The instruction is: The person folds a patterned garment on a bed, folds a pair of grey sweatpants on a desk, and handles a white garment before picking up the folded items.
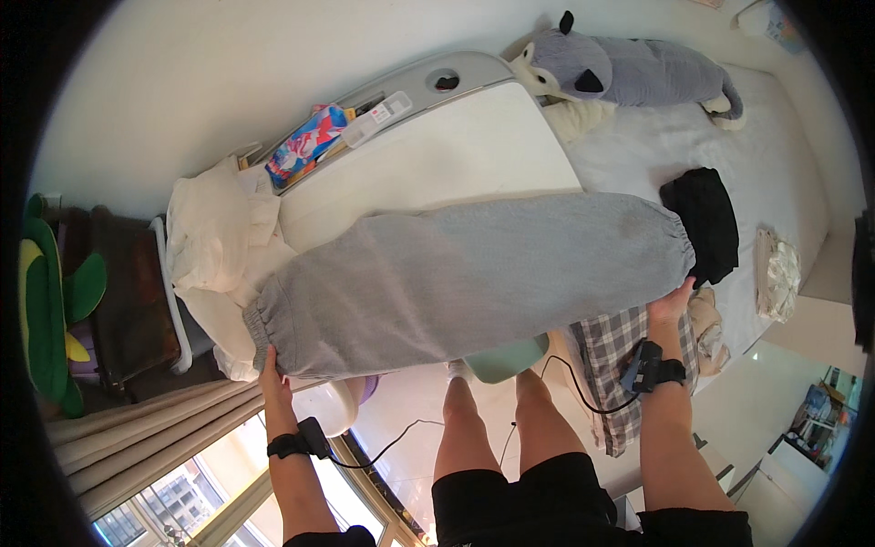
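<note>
Grey sweatpants (465,267), laid lengthwise with one leg over the other, stretch between my two hands across the near part of a white desk top (437,164). My left hand (273,379) grips the gathered elastic waistband at the left end; its fingers are partly hidden by the cloth. At the right end, my right hand (673,301) pinches the lower corner by the elastic ankle cuff. Just beyond that cuff lies a folded black garment (704,225) on a bed. A strapped device with a cable sits on each wrist.
A grey desk organiser (472,72) holds a colourful pouch (307,143) and a clear plastic box (376,119). White bedding (212,225) is heaped at left. A plush husky (629,68), a clear-wrapped packet (777,273) and a checked cloth (608,349) lie right. A green stool (506,362) stands below.
</note>
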A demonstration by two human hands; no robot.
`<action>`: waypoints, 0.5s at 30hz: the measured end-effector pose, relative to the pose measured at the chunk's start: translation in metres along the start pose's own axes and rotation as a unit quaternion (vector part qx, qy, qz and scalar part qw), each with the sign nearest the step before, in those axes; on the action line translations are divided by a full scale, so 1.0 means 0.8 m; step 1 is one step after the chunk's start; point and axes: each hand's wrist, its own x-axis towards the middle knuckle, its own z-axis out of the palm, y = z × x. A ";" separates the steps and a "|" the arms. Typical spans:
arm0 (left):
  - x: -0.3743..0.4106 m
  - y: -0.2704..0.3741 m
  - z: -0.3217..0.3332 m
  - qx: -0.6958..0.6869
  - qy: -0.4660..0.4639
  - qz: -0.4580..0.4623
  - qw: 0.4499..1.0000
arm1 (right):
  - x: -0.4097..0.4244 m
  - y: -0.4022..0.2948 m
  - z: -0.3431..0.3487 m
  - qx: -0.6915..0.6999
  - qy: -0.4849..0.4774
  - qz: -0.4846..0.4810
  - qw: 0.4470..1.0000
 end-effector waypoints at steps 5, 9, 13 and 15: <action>-0.033 0.011 0.034 0.023 0.098 0.218 0.971 | 0.024 -0.067 0.052 -0.261 -0.014 0.188 0.947; -0.063 0.057 0.057 0.095 0.168 0.395 0.898 | 0.041 -0.101 0.078 -0.495 -0.118 0.171 0.844; -0.098 0.103 0.054 0.015 0.154 0.447 0.881 | 0.032 -0.115 0.109 -0.364 -0.069 0.049 0.927; -0.109 0.103 0.043 0.037 0.188 0.442 0.876 | 0.017 -0.125 0.131 -0.297 -0.116 0.064 0.946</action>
